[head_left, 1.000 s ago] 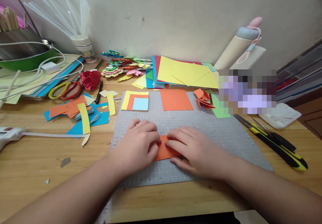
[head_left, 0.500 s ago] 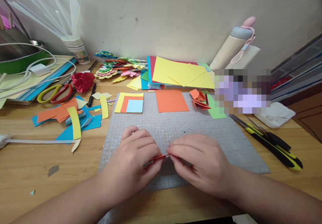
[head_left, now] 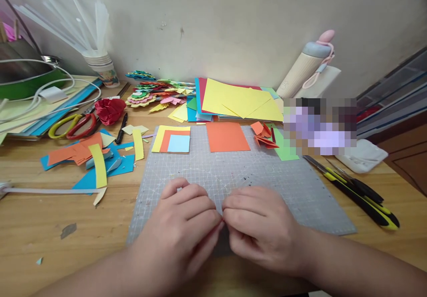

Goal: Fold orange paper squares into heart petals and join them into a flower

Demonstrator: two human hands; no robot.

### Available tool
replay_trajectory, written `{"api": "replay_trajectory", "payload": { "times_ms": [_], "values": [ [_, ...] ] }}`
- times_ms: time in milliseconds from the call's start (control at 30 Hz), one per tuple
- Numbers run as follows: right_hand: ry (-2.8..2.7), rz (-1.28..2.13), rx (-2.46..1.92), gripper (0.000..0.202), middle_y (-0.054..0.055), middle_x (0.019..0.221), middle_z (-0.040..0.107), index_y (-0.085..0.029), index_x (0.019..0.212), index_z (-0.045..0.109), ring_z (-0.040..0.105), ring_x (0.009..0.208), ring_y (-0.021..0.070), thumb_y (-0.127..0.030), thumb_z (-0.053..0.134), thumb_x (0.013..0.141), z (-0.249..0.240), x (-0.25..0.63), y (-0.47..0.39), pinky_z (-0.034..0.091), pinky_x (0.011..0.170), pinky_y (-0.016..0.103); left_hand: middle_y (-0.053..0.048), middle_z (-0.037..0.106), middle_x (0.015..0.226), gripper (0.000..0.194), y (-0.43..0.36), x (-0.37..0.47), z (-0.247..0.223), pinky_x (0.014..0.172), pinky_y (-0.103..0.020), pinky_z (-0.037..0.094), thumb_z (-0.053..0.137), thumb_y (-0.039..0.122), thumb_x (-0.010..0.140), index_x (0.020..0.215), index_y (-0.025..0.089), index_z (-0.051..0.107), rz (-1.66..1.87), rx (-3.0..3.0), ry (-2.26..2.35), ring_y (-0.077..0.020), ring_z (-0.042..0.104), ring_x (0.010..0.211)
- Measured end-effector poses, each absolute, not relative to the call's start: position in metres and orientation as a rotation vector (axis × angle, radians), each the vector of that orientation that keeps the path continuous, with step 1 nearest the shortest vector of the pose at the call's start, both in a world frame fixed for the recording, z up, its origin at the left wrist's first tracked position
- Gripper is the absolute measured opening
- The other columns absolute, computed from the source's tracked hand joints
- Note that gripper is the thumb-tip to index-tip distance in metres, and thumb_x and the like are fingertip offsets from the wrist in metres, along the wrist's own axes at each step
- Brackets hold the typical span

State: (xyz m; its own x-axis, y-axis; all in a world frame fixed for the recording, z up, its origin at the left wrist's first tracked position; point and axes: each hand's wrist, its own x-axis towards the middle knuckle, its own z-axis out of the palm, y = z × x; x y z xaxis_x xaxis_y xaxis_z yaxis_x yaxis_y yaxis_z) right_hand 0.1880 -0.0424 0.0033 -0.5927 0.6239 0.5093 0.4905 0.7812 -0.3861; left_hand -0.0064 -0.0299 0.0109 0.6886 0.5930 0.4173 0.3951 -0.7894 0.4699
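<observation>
Your grey cutting mat (head_left: 267, 177) fills the frame's centre, giving a flat working surface. Above it, the coloured paper stack (head_left: 233, 99) and an orange square (head_left: 227, 137) wait within reach. Low centre, your left hand (head_left: 183, 226) and right hand (head_left: 263, 228) meet fingertip to fingertip, pinched together; whatever they grip is hidden, so I cannot tell.

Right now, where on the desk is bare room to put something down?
Free: the grey cutting mat between the orange square and both hands, and the bare wood left of the mat. Crowded: the paper scraps at left and the knives at right.
</observation>
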Motion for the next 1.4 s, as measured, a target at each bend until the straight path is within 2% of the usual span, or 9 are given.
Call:
{"api": "replay_trajectory", "payload": {
  "times_ms": [333,500,633,667,733,833,967,1200,1400],
  "values": [
    [-2.211,0.215,-1.069,0.017,-0.001,0.063,0.056,-0.022,0.067,0.051,0.048,0.056,0.0139,-0.006,0.047,0.072,0.009,0.220,-0.015,0.037,0.052,0.028,0.003,0.066,0.072,0.015,-0.022,-0.014,0.027,0.077,-0.037,0.034,0.055,0.012,0.086,0.078,0.022,0.063,0.929,2.410,1.015,-0.0161,0.057,0.073],
    [-1.831,0.391,-1.276,0.015,0.000,0.063,0.056,-0.022,0.064,0.052,0.054,0.060,0.0166,-0.009,0.052,0.072,0.005,0.235,0.000,0.041,0.057,0.030,0.002,0.063,0.066,0.020,-0.016,-0.013,0.022,0.074,-0.036,0.038,0.053,0.019,0.088,0.070,0.021,0.061,0.908,2.182,1.069,-0.0156,0.056,0.068],
    [-1.647,0.972,-1.180,0.013,0.001,0.074,0.061,-0.022,0.086,0.053,0.059,0.062,0.0159,-0.028,0.042,0.091,0.001,0.230,-0.002,0.049,0.056,0.029,0.001,0.060,0.061,0.030,-0.013,-0.011,0.014,0.068,-0.035,0.042,0.049,0.028,0.090,0.064,0.020,0.061,0.753,1.948,1.081,-0.0156,0.055,0.063],
    [-1.606,1.184,-1.131,0.016,0.001,0.076,0.061,-0.022,0.092,0.053,0.059,0.063,0.0155,-0.034,0.042,0.092,0.000,0.226,-0.005,0.049,0.055,0.028,0.000,0.061,0.063,0.030,-0.012,-0.011,0.012,0.065,-0.034,0.043,0.048,0.029,0.090,0.064,0.020,0.061,0.733,1.906,1.097,-0.0159,0.056,0.063],
    [-1.603,1.391,-1.159,0.016,0.000,0.071,0.057,-0.021,0.086,0.055,0.053,0.058,0.0124,-0.036,0.051,0.088,-0.002,0.216,-0.011,0.045,0.052,0.024,0.000,0.062,0.064,0.030,-0.012,-0.010,0.009,0.063,-0.034,0.043,0.047,0.030,0.089,0.065,0.020,0.062,0.686,1.886,1.133,-0.0164,0.056,0.063],
    [-1.683,1.414,-1.270,0.020,-0.003,0.061,0.049,-0.019,0.070,0.054,0.044,0.053,0.0099,-0.031,0.054,0.086,-0.005,0.204,-0.020,0.036,0.047,0.021,0.001,0.062,0.064,0.026,-0.012,-0.010,0.009,0.072,-0.039,0.043,0.048,0.027,0.087,0.065,0.020,0.060,0.571,2.023,1.160,-0.0170,0.056,0.066],
    [-1.857,1.384,-1.259,0.018,-0.004,0.059,0.046,-0.018,0.069,0.055,0.042,0.055,0.0099,-0.026,0.054,0.084,-0.009,0.193,-0.028,0.035,0.049,0.021,0.002,0.062,0.068,0.017,-0.015,-0.007,0.009,0.079,-0.041,0.040,0.048,0.018,0.082,0.072,0.021,0.061,0.476,2.128,1.107,-0.0164,0.057,0.070],
    [-1.866,1.251,-1.150,0.017,-0.002,0.065,0.057,-0.019,0.072,0.059,0.051,0.061,0.0113,-0.022,0.051,0.087,-0.011,0.191,-0.030,0.042,0.057,0.023,0.006,0.044,0.054,0.013,-0.015,-0.005,0.009,0.069,-0.033,0.040,0.043,0.009,0.066,0.058,0.019,0.044,0.469,2.254,1.097,-0.0120,0.046,0.058],
    [-1.659,1.206,-1.194,0.020,0.000,0.068,0.059,-0.019,0.071,0.061,0.052,0.063,0.0125,-0.028,0.055,0.087,-0.009,0.210,-0.013,0.041,0.058,0.025,0.004,0.048,0.054,0.012,-0.007,-0.012,0.018,0.056,-0.027,0.037,0.041,0.014,0.065,0.055,0.020,0.042,0.485,2.113,1.187,-0.0130,0.046,0.057]
  ]
}}
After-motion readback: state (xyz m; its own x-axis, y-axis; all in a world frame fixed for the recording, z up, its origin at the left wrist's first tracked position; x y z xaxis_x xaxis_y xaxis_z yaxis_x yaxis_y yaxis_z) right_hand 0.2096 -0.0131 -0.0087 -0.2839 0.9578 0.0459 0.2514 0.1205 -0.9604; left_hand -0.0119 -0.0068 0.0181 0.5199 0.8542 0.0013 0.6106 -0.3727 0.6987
